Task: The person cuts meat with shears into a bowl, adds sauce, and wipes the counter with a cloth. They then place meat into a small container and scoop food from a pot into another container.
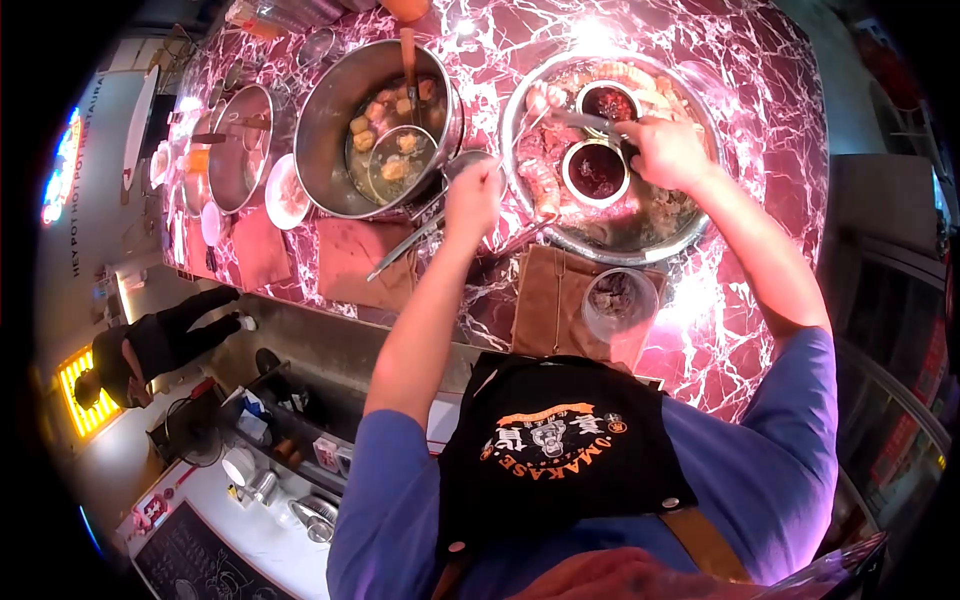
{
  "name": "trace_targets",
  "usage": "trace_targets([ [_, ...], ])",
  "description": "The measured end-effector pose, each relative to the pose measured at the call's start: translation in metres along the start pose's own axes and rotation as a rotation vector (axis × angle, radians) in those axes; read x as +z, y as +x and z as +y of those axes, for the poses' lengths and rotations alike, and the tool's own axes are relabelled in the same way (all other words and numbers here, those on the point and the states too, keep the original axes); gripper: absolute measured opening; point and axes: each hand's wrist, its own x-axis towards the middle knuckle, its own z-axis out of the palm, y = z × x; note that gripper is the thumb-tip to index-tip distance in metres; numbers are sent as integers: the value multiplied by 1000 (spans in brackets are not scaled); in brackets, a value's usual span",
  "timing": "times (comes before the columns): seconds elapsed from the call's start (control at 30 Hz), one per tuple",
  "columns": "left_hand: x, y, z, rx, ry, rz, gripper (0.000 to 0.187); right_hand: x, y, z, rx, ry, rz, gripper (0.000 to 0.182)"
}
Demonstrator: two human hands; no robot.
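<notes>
My left hand (pixel 473 197) is closed in a fist between the steel pot and the big round platter; shiny metal shows at its top, and what it grips I cannot make out. Long silvery handles (pixel 405 247) lie beside it by the pot. Over the platter (pixel 512 190), my right hand (pixel 668 152) is closed round a slim metal utensil (pixel 585 121) pointing left across two bowls of dark red sauce, a nearer one (pixel 596 172) and a farther one (pixel 609 101). Raw-looking meat (pixel 540 150) and shellfish (pixel 625 72) surround the bowls.
The steel pot (pixel 305 165) holds broth, chunks of food and a wire strainer (pixel 400 160). A second pot (pixel 245 150) and a white bowl (pixel 287 192) stand left. Near the front edge, a clear tub (pixel 620 305) stands by a brown mat (pixel 540 300). A person (pixel 150 345) is farther left.
</notes>
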Motion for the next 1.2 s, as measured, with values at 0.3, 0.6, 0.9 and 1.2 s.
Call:
trace_targets([
  [0.3,41,106,50,136,773,-142,28,-24,-9,6,-171,-51,-92,48],
  [0.6,59,113,72,-158,728,-255,30,-67,76,17,-174,-527,-169,50],
  [0.9,93,145,40,-259,419,-34,27,-49,58,65,-128,-329,75,52],
  [1.2,80,160,25,-104,59,23,16,-15,79,109,-268,-383,159,66],
])
